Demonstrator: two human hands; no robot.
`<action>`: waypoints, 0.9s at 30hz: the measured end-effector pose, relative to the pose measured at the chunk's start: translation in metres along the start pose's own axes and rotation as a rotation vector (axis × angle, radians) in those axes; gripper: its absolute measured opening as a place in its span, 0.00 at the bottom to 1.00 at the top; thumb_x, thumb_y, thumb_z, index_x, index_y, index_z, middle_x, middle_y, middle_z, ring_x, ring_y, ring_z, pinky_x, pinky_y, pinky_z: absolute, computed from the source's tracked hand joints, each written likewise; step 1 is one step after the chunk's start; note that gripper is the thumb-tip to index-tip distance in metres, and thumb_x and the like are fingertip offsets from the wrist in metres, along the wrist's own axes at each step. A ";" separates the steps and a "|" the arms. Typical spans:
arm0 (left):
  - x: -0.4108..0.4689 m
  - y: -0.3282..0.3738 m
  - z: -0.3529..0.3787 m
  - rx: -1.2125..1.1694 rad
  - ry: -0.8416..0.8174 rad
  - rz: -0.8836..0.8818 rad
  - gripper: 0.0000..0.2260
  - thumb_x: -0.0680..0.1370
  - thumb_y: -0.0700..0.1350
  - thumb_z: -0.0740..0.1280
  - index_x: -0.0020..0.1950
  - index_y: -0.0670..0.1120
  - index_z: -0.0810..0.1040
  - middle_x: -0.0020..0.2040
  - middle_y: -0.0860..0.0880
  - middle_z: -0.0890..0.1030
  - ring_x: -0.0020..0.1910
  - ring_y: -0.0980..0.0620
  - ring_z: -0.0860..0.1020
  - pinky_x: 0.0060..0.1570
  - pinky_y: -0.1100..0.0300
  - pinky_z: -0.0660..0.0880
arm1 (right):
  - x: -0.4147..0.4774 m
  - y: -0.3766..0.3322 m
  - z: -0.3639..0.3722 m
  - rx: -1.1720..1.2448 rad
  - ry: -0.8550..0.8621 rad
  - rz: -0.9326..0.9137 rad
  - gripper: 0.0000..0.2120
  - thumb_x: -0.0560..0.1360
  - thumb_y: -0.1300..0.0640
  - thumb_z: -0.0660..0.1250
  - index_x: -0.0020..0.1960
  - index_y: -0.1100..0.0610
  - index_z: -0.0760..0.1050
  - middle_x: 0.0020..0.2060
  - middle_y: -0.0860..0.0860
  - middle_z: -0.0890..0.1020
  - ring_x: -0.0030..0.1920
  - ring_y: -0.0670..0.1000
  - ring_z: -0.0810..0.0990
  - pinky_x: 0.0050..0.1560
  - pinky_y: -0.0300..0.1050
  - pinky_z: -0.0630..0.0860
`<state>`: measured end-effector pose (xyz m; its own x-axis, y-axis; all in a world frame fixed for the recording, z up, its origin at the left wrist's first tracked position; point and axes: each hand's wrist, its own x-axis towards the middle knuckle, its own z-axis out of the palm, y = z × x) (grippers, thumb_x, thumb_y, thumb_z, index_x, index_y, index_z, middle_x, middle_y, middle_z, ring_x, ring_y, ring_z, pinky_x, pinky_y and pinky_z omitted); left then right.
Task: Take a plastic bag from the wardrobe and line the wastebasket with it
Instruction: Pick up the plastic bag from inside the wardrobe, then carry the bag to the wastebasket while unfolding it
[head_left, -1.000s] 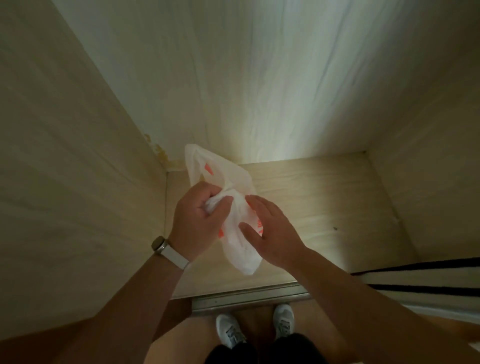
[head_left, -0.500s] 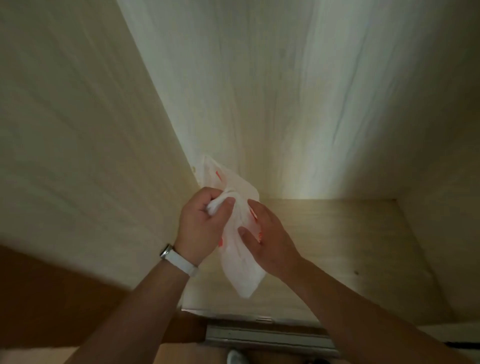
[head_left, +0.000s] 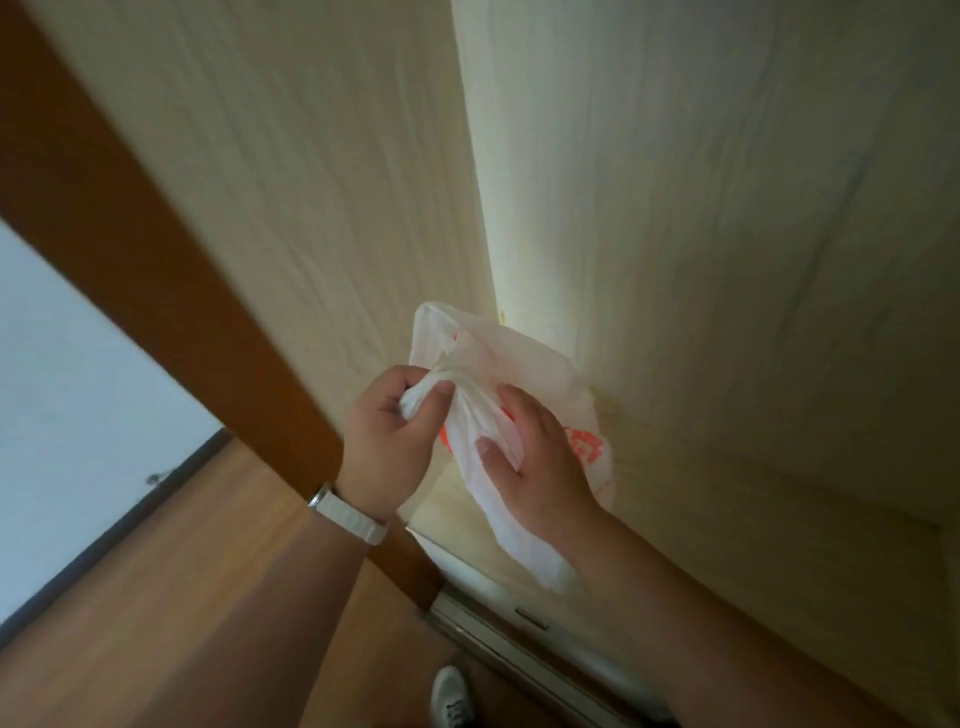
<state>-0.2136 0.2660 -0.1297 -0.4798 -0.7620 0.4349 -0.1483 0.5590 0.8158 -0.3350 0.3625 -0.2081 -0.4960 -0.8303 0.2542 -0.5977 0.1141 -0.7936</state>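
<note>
We hold one white plastic bag (head_left: 524, 364) between our two hands, in front of the wardrobe (head_left: 727, 234). Our left hand (head_left: 387, 447) clenches its bunched neck from nine o'clock, and our right hand (head_left: 537, 467) pinches it from three o'clock. One watch (head_left: 347, 512) circles the left wrist.

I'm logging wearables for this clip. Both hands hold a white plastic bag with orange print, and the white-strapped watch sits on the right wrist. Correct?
Not quite. The head view shows the white-strapped watch on the left wrist, behind the left hand. The rest stands: both it and the right hand hold the white plastic bag with orange print.
</note>
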 end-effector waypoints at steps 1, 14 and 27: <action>-0.008 0.001 -0.009 0.018 0.029 -0.024 0.07 0.77 0.43 0.70 0.40 0.51 0.79 0.36 0.60 0.80 0.35 0.60 0.78 0.36 0.68 0.73 | -0.004 -0.007 0.006 -0.005 -0.020 -0.025 0.26 0.78 0.37 0.55 0.73 0.41 0.55 0.71 0.43 0.67 0.70 0.45 0.67 0.71 0.50 0.69; -0.106 -0.004 -0.139 0.126 0.385 -0.231 0.09 0.77 0.42 0.69 0.39 0.52 0.76 0.31 0.63 0.78 0.31 0.61 0.76 0.31 0.72 0.71 | -0.046 -0.083 0.121 0.102 -0.376 -0.326 0.31 0.77 0.31 0.52 0.75 0.43 0.55 0.72 0.44 0.68 0.71 0.44 0.67 0.70 0.46 0.69; -0.132 -0.080 -0.266 0.129 0.661 -0.401 0.08 0.69 0.57 0.68 0.38 0.53 0.79 0.33 0.51 0.80 0.33 0.51 0.77 0.33 0.54 0.76 | -0.029 -0.163 0.261 0.134 -0.717 -0.468 0.27 0.80 0.37 0.57 0.75 0.43 0.56 0.72 0.41 0.66 0.71 0.42 0.65 0.71 0.50 0.71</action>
<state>0.0919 0.2347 -0.1508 0.2402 -0.9277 0.2857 -0.3199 0.2023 0.9256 -0.0587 0.2260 -0.2303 0.3263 -0.9246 0.1968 -0.5398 -0.3531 -0.7641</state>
